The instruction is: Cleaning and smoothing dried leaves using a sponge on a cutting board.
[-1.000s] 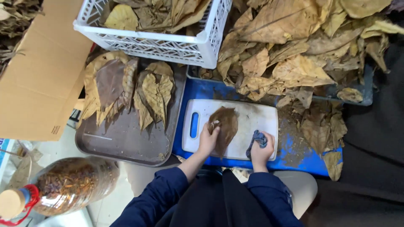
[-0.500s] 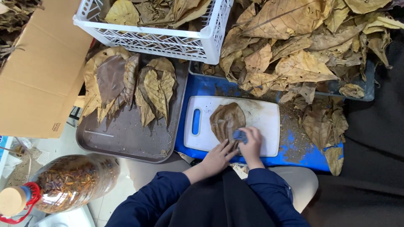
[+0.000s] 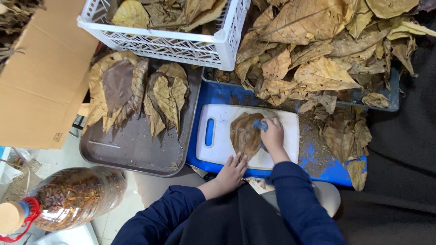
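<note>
The right hand, fingers clenched on a blue cloth, wipes the brown leaf at the cutting board's middle. Left hand, released, rests at its near edge. The wiping should go on gently, I think.

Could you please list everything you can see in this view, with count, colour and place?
cutting board: one, white with a blue handle slot, centre, on the blue tray
leaf: one, brown, flat on the cutting board
blue tray: one, blue, under the board
cloth: one, blue, in the right hand, on the leaf
metal tray: one, grey, left of the board
sorted leaves: several, tan and brown, on the metal tray's far end
crate: one, white plastic lattice, top, holding dry leaves
loose leaf pile: many, tan, top right
cardboard box: one, brown, left
bottle: one, clear with red handle, bottom left, filled with brownish bits
left hand: at the board's near edge
right hand: pressing the cloth on the leaf
</note>
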